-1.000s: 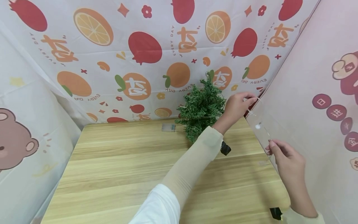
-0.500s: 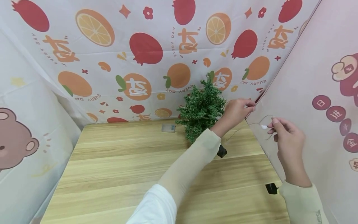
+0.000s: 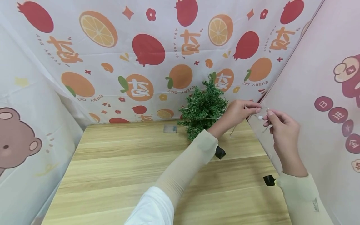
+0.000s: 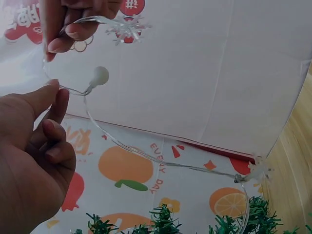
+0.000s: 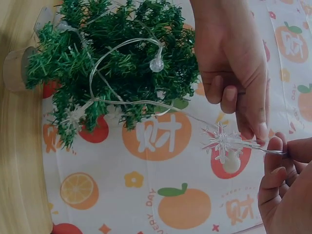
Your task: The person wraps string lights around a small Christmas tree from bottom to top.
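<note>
A string of clear-wired lights [image 4: 165, 163] runs from the small green artificial tree [image 3: 203, 109] to both hands. My left hand [image 3: 239, 113] pinches the wire between thumb and index finger, just right of the tree. Close beside it, my right hand [image 3: 284, 129] pinches another part of the strand. In the left wrist view a round white bulb [image 4: 101, 75] hangs by the left fingertips. A clear snowflake light [image 5: 222, 141] sticks out near the right hand's fingers in the right wrist view. Wire lies looped over the branches there, with a second clear bulb [image 5: 156, 65].
The tree has a round wooden base [image 5: 18, 68] and stands on the wood-grain table [image 3: 126, 175] near its back edge. Left of it lies a small flat clear box [image 3: 170, 128]. Fruit-printed cloth [image 3: 112, 78] hangs behind, and pale cloth walls close both sides.
My right hand has moved up and left toward the left hand, bringing its part of the strand along. The wire stretched between the hands is shorter. My left hand has lowered a little.
</note>
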Available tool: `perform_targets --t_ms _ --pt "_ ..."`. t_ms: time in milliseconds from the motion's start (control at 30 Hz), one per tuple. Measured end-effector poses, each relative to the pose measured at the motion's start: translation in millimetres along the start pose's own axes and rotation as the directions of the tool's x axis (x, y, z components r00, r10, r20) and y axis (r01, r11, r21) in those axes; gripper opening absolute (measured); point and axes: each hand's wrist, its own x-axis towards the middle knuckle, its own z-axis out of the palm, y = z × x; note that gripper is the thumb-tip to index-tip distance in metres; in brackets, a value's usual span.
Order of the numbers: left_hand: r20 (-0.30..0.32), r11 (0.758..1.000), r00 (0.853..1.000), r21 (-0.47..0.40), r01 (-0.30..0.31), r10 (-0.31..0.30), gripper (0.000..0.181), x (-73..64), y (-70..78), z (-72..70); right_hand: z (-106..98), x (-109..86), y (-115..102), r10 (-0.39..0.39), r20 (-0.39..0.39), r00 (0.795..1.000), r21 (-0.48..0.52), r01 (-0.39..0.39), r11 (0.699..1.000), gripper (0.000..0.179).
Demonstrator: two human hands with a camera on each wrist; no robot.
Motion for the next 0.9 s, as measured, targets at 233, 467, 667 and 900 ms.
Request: perform_targets --t_ms 233,467,667,900 --pt "-0.018 1.0 1.0 -0.003 0.004 -0.004 0.02 8.4 0.7 -2.3 13 0.7 -6 -0.018 0.038 0.999 0.007 0.018 1.0 0.02" --pt "-0.017 1.0 1.0 -0.009 -0.012 0.012 0.021 18.1 2.7 -8.1 27 -4.9 -13 -0.03 0.084 0.996 -0.028 0.032 0.999 0.025" --pt "-0.09 0.998 0.995 -0.05 -0.044 0.039 0.021 22.5 1.1 -18.0 40 -11.4 -12 -0.051 0.148 0.988 -0.016 0.054 0.998 0.016" --pt "-0.203 0.985 0.978 -0.147 -0.089 0.058 0.023 24.4 -0.8 -37.2 50 -15.5 -7 -0.08 0.223 0.972 -0.163 0.118 0.979 0.025"
